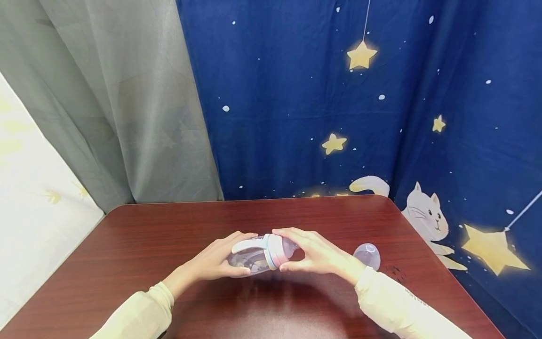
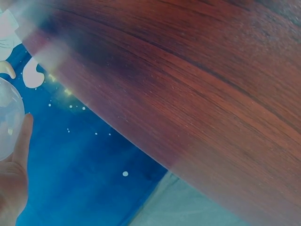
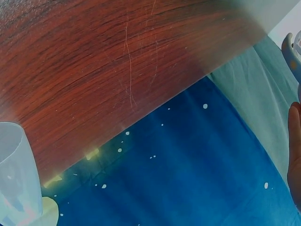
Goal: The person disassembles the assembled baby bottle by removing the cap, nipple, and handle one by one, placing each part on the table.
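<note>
A clear baby bottle (image 1: 250,260) with a pale handle and a pink-and-white collar lies tilted between both hands, above the front-middle of the table. My left hand (image 1: 216,259) grips the bottle's clear body, thumb on the near side and fingers over the far side. Around the collar and teat end, my right hand (image 1: 315,252) has its fingers and thumb curled. In the left wrist view the rounded bottle end (image 2: 9,120) shows at the left edge beside the hand. The right wrist view catches only part of the handle (image 3: 292,59).
A translucent bottle cap (image 1: 367,256) stands on the dark red wooden table (image 1: 169,230), just beyond the right wrist. Behind the table's far edge hang a grey curtain (image 1: 148,117) and a blue star-patterned curtain (image 1: 288,94).
</note>
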